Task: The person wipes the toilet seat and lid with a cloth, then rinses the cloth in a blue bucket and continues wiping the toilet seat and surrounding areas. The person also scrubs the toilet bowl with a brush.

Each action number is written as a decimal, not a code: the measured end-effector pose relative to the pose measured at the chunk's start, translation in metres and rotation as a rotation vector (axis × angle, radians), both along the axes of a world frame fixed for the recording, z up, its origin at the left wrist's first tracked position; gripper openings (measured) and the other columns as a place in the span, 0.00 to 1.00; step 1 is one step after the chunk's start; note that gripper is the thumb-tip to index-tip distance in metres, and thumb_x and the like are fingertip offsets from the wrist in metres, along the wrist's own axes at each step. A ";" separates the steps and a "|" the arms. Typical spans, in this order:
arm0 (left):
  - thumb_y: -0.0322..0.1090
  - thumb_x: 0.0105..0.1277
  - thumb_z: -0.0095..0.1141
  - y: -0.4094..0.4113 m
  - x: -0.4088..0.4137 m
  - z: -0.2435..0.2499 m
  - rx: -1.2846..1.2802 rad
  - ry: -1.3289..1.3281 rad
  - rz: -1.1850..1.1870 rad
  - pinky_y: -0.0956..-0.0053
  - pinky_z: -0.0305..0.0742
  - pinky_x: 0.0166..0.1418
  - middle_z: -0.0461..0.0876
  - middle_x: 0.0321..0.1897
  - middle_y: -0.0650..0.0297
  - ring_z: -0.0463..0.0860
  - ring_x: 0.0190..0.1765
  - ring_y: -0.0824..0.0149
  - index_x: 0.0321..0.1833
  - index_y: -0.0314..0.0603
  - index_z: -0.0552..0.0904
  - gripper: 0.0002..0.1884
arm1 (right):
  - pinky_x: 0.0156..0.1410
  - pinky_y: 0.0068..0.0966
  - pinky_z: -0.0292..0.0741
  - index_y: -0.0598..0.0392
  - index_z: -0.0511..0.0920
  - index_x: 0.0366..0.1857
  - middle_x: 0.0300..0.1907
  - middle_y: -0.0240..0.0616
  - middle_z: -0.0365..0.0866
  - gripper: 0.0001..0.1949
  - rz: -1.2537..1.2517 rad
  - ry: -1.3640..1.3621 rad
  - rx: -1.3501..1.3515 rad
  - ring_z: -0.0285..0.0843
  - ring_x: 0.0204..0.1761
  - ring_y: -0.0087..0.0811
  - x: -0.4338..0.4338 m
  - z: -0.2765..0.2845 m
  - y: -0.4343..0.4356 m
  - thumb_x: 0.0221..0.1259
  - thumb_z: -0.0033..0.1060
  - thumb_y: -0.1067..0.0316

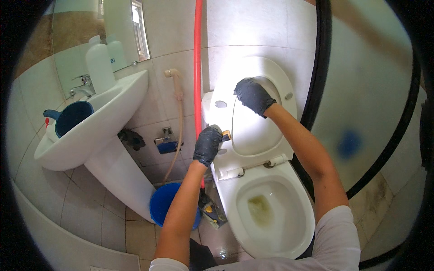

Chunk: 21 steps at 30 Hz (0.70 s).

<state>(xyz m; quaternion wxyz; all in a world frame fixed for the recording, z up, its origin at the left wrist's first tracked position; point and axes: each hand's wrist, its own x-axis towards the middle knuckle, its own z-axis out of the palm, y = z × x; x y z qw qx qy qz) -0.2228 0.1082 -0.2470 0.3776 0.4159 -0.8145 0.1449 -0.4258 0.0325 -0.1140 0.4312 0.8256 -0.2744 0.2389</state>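
Note:
My left hand (pixel 207 145), in a black glove, is closed on a small yellow-and-dark object (pixel 226 136) beside the left edge of the raised toilet seat (pixel 286 81). My right hand (pixel 252 96), also black-gloved, lies against the upper part of the raised seat and lid (pixel 254 132); its fingers are curled, and whatever is under them is hidden. Below both hands is the open white toilet bowl (pixel 281 216), with yellowish-green liquid at its bottom.
At the left stands a pedestal washbasin (pixel 135 91) bearing a blue dipper (pixel 75 117) and a white bottle (pixel 99 66). A red pole (pixel 198 67) rises left of the toilet, near a blue bucket (pixel 162 203). A black-framed frosted panel (pixel 359 101) borders the right.

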 end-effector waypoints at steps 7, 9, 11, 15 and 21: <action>0.30 0.39 0.64 0.005 0.000 0.002 0.006 -0.001 0.052 0.62 0.74 0.40 0.77 0.27 0.53 0.78 0.33 0.51 0.27 0.39 0.80 0.10 | 0.46 0.34 0.74 0.58 0.79 0.28 0.30 0.44 0.80 0.07 0.041 -0.059 0.077 0.78 0.36 0.41 -0.002 0.003 -0.001 0.45 0.54 0.72; 0.30 0.39 0.64 0.005 -0.003 0.003 0.019 0.015 0.045 0.62 0.74 0.40 0.77 0.27 0.53 0.78 0.33 0.51 0.27 0.39 0.80 0.10 | 0.45 0.32 0.75 0.58 0.79 0.29 0.31 0.44 0.80 0.08 0.061 -0.094 0.138 0.78 0.37 0.39 -0.006 0.011 -0.003 0.44 0.55 0.71; 0.33 0.28 0.73 -0.003 -0.004 -0.002 0.019 0.009 0.022 0.62 0.72 0.41 0.75 0.29 0.54 0.76 0.35 0.52 0.28 0.38 0.77 0.21 | 0.44 0.31 0.75 0.58 0.79 0.30 0.32 0.45 0.80 0.08 0.245 -0.154 0.127 0.78 0.36 0.39 -0.015 0.010 -0.016 0.44 0.55 0.70; 0.32 0.27 0.72 -0.005 0.002 -0.005 -0.042 -0.048 0.040 0.62 0.72 0.41 0.76 0.29 0.54 0.76 0.35 0.51 0.28 0.39 0.78 0.21 | 0.45 0.32 0.75 0.57 0.79 0.28 0.32 0.45 0.81 0.07 -0.007 -0.107 0.202 0.79 0.36 0.40 -0.001 0.010 -0.005 0.44 0.56 0.70; 0.30 0.35 0.66 -0.002 0.002 -0.004 -0.025 -0.003 0.014 0.62 0.73 0.40 0.77 0.28 0.54 0.77 0.35 0.51 0.27 0.40 0.79 0.13 | 0.42 0.35 0.75 0.56 0.78 0.25 0.28 0.46 0.80 0.05 0.063 -0.245 0.201 0.79 0.32 0.42 -0.002 0.005 -0.007 0.50 0.55 0.67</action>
